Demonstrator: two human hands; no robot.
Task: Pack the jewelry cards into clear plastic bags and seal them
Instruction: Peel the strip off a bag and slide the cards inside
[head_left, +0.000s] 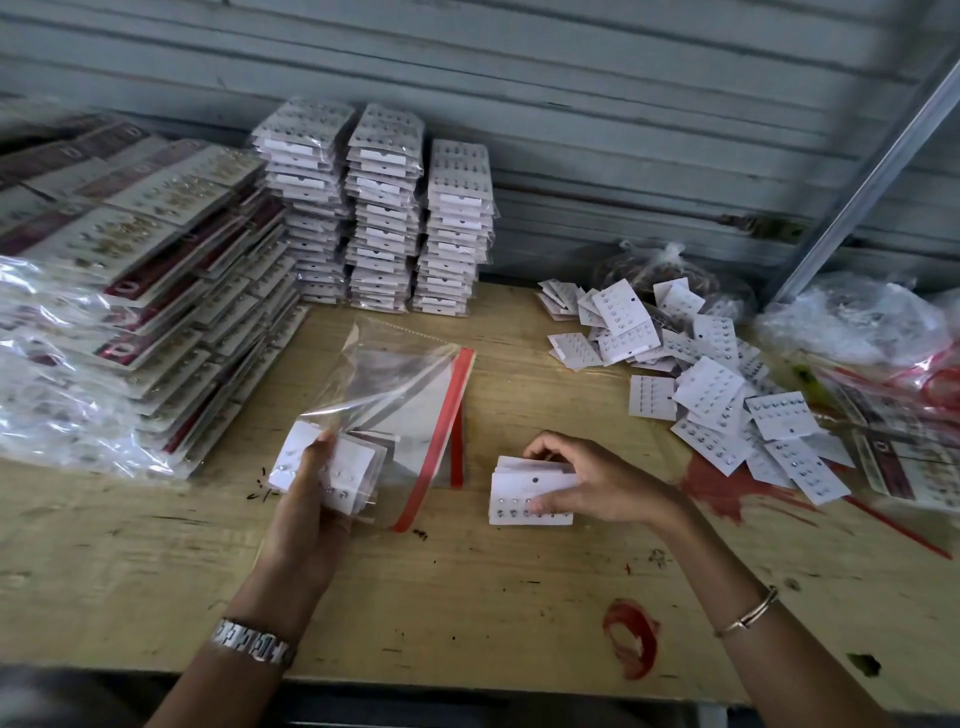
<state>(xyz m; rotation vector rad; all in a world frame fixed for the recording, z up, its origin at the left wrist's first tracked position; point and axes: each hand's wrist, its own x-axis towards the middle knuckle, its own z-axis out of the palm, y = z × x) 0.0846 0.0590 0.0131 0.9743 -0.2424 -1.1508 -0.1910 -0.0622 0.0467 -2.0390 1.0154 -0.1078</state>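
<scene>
My left hand (311, 499) grips a small stack of white jewelry cards (340, 467) that sits partly inside a clear plastic bag (395, 379) with a red zip strip (441, 431); the bag's far end lifts off the table. My right hand (587, 483) holds a second stack of white cards (524, 504) against the wooden table (467, 597), fingers curled over its top edge and thumb on its face. A loose heap of unpacked cards (711, 384) lies to the right of that hand.
Three tall stacks of packed cards (384, 218) stand against the back wall. Larger bagged card sets (135, 291) pile up on the left. Crumpled plastic bags (857, 322) and red-strip bags lie at the far right. A red mark (631, 636) stains the table's front.
</scene>
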